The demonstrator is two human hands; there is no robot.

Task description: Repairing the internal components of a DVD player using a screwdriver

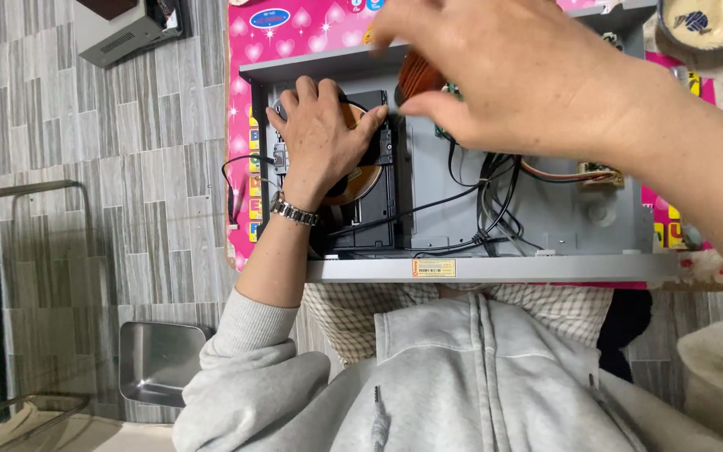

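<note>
An open grey metal player case [495,268] lies on a pink mat with hearts [294,33]. My left hand [320,138], with a metal watch on its wrist, rests flat on the black disc drive [374,226] at the case's left side, covering most of an orange disc [360,182]. My right hand [504,75] hovers above the back of the case, close to the camera. Its fingers are closed on an orange-brown ribbed handle [417,77], which looks like a tool. The tool's tip is hidden.
Black cables [487,209] and coloured ribbon wires [558,174] run through the case's middle beside a green circuit board. A steel tray [156,364] sits on the floor at lower left, a grey box [119,29] at upper left, a blue-patterned bowl [709,21] at upper right.
</note>
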